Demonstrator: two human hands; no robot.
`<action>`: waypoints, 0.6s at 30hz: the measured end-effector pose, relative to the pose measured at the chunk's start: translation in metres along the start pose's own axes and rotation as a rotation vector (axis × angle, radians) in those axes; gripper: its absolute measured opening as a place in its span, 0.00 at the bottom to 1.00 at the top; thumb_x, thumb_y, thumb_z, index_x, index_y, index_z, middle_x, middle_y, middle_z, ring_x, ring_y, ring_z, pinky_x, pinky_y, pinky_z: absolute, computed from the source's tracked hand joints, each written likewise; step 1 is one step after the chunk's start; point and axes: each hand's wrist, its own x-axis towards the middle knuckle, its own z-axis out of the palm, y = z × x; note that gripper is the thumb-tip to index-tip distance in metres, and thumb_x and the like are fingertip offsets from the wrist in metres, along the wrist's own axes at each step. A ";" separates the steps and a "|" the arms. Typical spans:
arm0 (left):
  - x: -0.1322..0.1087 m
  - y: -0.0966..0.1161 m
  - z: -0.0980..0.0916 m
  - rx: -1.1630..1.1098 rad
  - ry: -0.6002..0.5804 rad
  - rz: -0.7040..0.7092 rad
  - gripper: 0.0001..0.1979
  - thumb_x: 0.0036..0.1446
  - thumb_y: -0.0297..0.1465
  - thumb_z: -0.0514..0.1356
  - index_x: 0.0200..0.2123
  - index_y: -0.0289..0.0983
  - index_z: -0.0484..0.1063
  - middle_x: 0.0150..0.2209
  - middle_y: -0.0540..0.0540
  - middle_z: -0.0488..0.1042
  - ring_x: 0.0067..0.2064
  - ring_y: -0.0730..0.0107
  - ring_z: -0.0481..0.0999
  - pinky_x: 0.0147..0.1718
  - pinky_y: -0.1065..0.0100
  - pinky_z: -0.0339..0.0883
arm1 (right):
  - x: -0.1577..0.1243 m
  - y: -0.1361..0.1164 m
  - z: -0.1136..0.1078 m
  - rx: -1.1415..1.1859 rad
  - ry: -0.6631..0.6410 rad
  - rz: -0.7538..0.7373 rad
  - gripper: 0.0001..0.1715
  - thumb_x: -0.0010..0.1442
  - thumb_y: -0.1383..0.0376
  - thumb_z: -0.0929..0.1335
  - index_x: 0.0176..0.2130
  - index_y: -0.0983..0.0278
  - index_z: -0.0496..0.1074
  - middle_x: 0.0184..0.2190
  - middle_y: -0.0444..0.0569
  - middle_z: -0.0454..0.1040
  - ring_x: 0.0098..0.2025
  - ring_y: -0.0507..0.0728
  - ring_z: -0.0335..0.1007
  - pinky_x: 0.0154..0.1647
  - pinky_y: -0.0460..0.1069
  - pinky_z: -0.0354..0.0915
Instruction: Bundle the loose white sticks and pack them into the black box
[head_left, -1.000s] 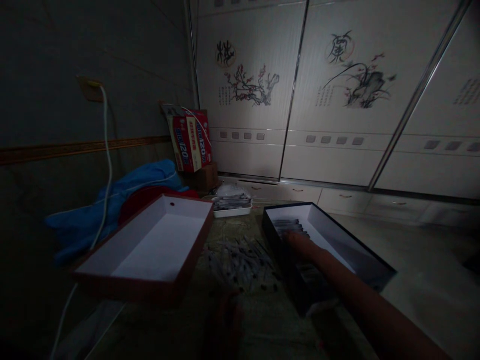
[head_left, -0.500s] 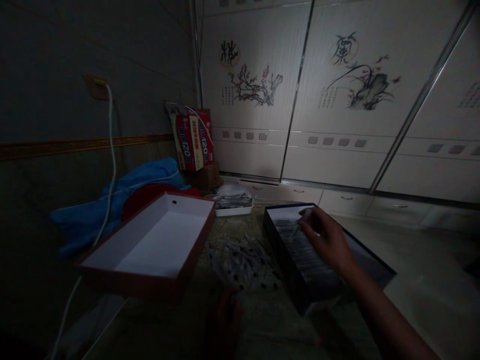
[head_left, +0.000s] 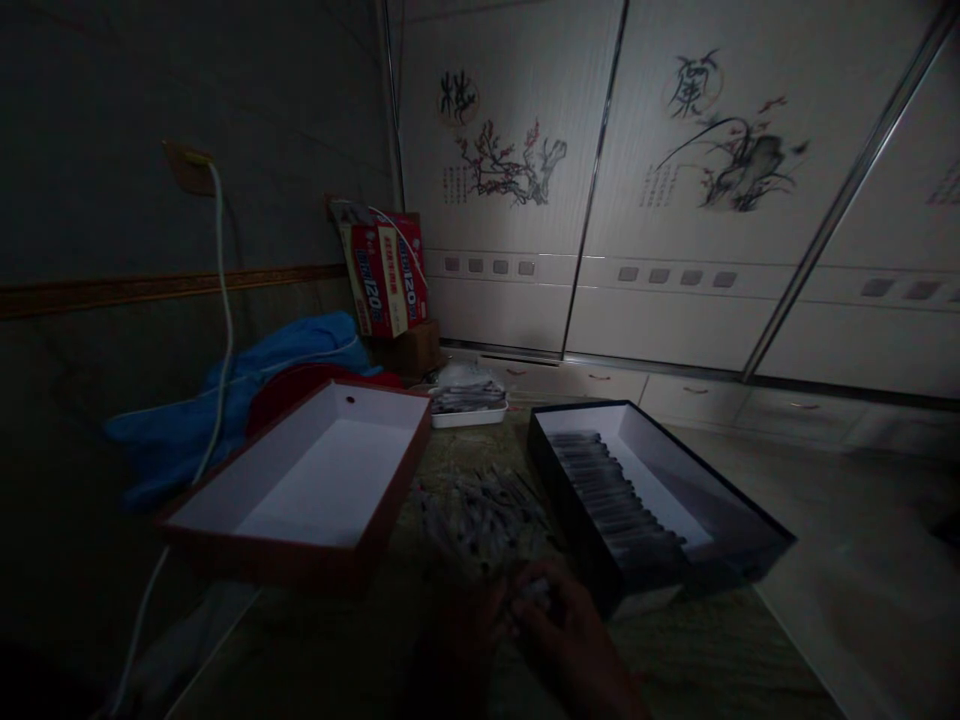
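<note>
My right hand (head_left: 566, 625) is closed round something small and pale at the table's near edge, too dim to name. Against it, on the left, is my left hand (head_left: 469, 625), dark and blurred, its fingers hard to make out. Just beyond both hands lies a loose pile of thin pen-like sticks (head_left: 484, 515). To the right stands a dark box (head_left: 585, 530) with a white inside, a row of similar sticks (head_left: 604, 490) laid side by side along its left part. On the left sits a red box (head_left: 262, 560) with a bare white inside.
A white tray (head_left: 469, 418) of wrapped sticks stands at the back of the table (head_left: 712, 650). Blue cloth (head_left: 255, 375) and a white cable (head_left: 225, 330) are at the left. Red cartons (head_left: 386, 275) stand behind, near the sliding doors (head_left: 502, 310).
My right hand has left the dark box and come down and left, next to my left hand. The row of sticks in the box is now uncovered.
</note>
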 end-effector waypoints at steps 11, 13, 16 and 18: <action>0.017 -0.009 -0.042 -0.121 -0.274 0.129 0.09 0.61 0.26 0.54 0.40 0.40 0.73 0.34 0.47 0.76 0.36 0.69 0.76 0.39 0.61 0.71 | -0.018 0.000 -0.021 -0.561 -0.383 0.010 0.18 0.60 0.59 0.63 0.49 0.56 0.72 0.43 0.48 0.77 0.44 0.58 0.72 0.44 0.49 0.65; 0.016 -0.005 -0.049 -0.147 -0.305 0.097 0.09 0.61 0.33 0.55 0.43 0.39 0.71 0.40 0.47 0.75 0.38 0.70 0.75 0.40 0.60 0.71 | -0.023 -0.002 -0.025 -0.529 -0.443 0.058 0.17 0.59 0.60 0.63 0.47 0.53 0.73 0.39 0.45 0.78 0.38 0.55 0.73 0.37 0.47 0.65; 0.014 0.000 -0.058 -0.182 -0.335 0.048 0.13 0.61 0.38 0.55 0.46 0.40 0.70 0.48 0.44 0.72 0.42 0.69 0.74 0.41 0.60 0.71 | -0.031 -0.014 -0.033 -0.529 -0.491 0.127 0.15 0.56 0.61 0.65 0.44 0.50 0.74 0.31 0.41 0.78 0.30 0.53 0.72 0.27 0.45 0.62; 0.015 0.001 -0.062 -0.203 -0.348 0.025 0.13 0.61 0.38 0.55 0.47 0.41 0.70 0.49 0.44 0.72 0.43 0.68 0.74 0.41 0.60 0.72 | -0.034 -0.026 -0.034 -0.570 -0.488 0.148 0.15 0.55 0.62 0.66 0.42 0.50 0.74 0.31 0.41 0.78 0.28 0.53 0.72 0.24 0.44 0.60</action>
